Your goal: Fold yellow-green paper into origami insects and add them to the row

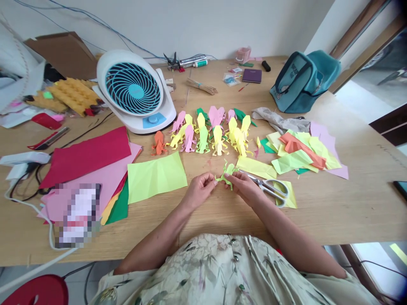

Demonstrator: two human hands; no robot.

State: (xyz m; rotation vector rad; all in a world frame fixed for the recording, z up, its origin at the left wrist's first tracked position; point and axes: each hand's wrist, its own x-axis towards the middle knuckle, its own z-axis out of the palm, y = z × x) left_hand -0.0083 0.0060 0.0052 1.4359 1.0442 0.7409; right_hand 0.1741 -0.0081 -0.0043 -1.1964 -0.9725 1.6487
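Observation:
Between my hands is a light green paper figure with thin cut strips sticking out. My left hand pinches the end of one strip on its left side. The body of the figure is gripped by my right hand, thumb on top. Scissors with white handles lie just right of that hand, partly over a yellow-green paper piece. Beyond my hands stand rows of similar folded figures, among them a yellow one, an orange one and a pink one.
A flat yellow-green sheet lies left of my hands, beside stacked coloured paper and a phone-like blurred object. Paper scraps are heaped to the right. Farther back stand a white fan and a teal bag.

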